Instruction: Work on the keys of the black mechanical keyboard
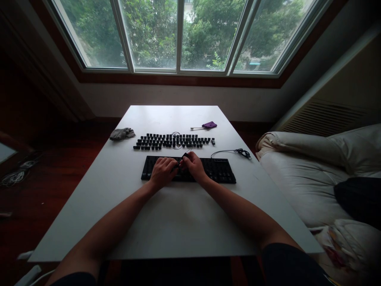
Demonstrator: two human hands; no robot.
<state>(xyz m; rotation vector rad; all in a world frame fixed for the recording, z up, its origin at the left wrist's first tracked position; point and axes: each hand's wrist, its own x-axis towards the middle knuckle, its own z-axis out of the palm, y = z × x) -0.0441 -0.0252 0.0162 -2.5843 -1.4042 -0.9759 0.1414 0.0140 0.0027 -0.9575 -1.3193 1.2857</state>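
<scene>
Kbd (220,171) on worktop (178,222); R hand (193,165) pinching sm. dark pc. (185,155) above kbd; L hand (162,171) over kbd's left half, can't tell grip; loose keycaps (175,142) in rows behind kbd

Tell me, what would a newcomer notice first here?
Probably the rows of loose black keycaps on the white table, just beyond the keyboard. Over that keyboard, the left hand is close to the right hand, whose fingertips hold a small dark piece. Behind, a broad bright window shows green trees.
</scene>
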